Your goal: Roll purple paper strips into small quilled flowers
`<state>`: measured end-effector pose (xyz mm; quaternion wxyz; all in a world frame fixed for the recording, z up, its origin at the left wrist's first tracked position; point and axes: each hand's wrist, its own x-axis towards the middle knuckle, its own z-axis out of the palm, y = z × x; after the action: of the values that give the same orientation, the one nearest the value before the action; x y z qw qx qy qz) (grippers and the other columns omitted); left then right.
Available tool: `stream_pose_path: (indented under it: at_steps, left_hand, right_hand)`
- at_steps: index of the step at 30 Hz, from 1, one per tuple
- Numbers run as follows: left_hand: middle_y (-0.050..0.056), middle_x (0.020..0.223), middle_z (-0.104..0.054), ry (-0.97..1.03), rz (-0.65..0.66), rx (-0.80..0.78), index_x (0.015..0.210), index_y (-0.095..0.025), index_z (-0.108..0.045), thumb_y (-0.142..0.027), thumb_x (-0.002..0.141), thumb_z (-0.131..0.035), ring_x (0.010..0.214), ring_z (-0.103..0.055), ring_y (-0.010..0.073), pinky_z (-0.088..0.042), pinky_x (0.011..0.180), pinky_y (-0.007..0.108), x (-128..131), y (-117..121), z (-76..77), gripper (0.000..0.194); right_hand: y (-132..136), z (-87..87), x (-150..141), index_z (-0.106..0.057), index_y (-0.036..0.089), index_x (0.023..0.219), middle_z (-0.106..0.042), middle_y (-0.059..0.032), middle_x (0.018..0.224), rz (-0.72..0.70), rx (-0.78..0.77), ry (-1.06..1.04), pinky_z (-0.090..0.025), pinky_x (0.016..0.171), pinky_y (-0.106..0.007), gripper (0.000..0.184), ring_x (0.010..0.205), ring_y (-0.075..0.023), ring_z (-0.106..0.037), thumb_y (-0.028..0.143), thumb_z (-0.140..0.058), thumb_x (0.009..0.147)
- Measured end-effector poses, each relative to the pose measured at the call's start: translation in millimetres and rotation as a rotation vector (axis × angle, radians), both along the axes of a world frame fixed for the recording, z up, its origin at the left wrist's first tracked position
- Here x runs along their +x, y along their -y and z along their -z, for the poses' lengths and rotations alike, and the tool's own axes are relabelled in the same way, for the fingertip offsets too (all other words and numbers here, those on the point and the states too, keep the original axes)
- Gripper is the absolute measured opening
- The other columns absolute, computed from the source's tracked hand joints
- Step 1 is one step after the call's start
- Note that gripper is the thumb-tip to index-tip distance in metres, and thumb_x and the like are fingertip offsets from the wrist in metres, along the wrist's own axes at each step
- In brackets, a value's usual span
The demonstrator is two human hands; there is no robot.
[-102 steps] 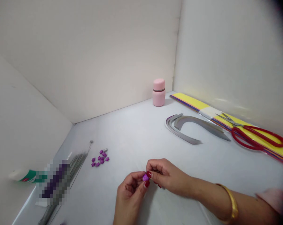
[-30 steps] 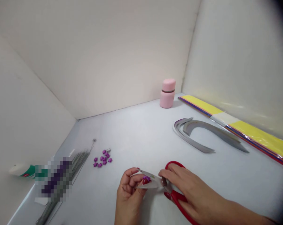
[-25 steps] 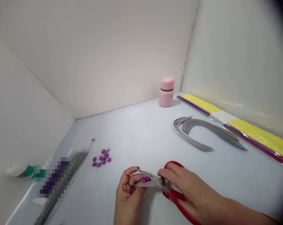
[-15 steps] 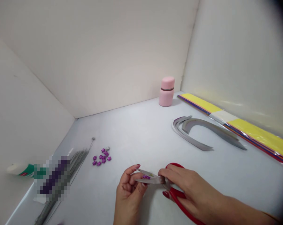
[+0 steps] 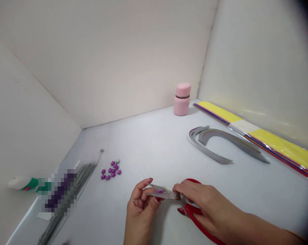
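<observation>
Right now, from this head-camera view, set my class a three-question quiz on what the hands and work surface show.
1. Which hand grips the red-handled scissors?
2. True or false: the pink bottle lies on its side.
3. What sits between the scissor blades: A) a yellow packet, B) a small purple piece, or C) a gray paper strip?

Key:
1. The right hand.
2. False: it stands upright.
3. B.
</observation>
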<state>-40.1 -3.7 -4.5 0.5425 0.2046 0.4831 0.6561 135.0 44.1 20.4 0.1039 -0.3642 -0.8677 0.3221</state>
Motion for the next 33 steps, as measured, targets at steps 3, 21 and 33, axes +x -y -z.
stream_pose_path:
  at_steps: [3,21,33]
  left_hand:
    - [0.0,0.062,-0.069,0.008,0.01,0.009,0.089,-0.018,-0.063,-0.019,0.056,-0.079,0.059,-0.062,0.0096,-0.045,0.058,0.017,-0.3,0.2,2.0,0.036]
    - [0.0,0.06,-0.07,0.046,-0.016,-0.001,0.083,-0.018,-0.066,-0.017,0.053,-0.081,0.055,-0.06,0.009,-0.045,0.055,0.016,1.8,-0.4,1.0,0.034]
    - [0.0,0.063,-0.071,-0.008,0.009,-0.009,0.088,-0.019,-0.065,-0.021,0.055,-0.08,0.058,-0.061,0.0103,-0.044,0.056,0.017,-0.3,1.0,2.6,0.036]
  right_hand:
    - [0.0,0.0,0.7,-0.05,0.023,0.094,-0.057,-0.0007,0.085,-0.007,0.0,-0.009,-0.039,0.065,-0.023,0.019,0.072,-0.0153,-0.052,0.014,-0.051,0.078]
    - [0.3,2.3,2.4,-0.051,0.023,0.101,-0.058,-0.0037,0.087,-0.026,0.021,-0.003,-0.041,0.067,-0.024,0.024,0.076,-0.0167,-0.054,0.013,-0.048,0.079]
    - [3.9,-3.6,-0.3,-0.05,0.022,0.105,-0.055,-0.0058,0.092,-0.017,0.031,0.012,-0.042,0.071,-0.027,0.031,0.081,-0.0183,-0.053,0.009,-0.047,0.077]
